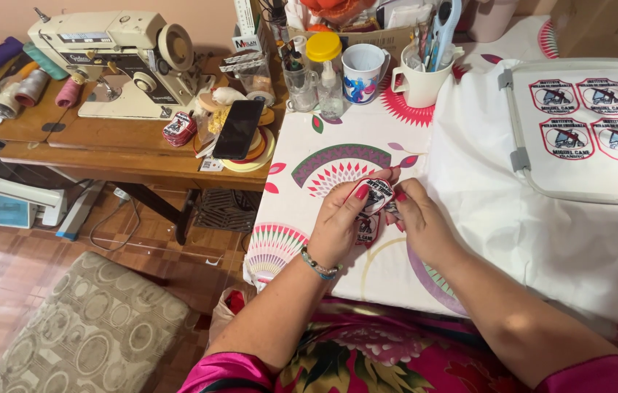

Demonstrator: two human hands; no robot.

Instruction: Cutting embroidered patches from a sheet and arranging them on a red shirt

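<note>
**Work surface inspection: patch in hand**

Pink floral lap (367,356) lay nearest. Left hand (338,225) and right hand (422,222) together pinched an embroidered patch (376,195) above the patterned tablecloth (323,164). Embroidery hoop (520,156) at two o'clock; sewing machine (116,62) at ten, cushion (90,327) at eight.

four shield-shaped red, white and blue badges (585,118) sat in the white hoop at right. a black phone screen (238,129) lay dark on the wooden desk (105,145). another such badge (376,195) was pinched between both hands.
</note>
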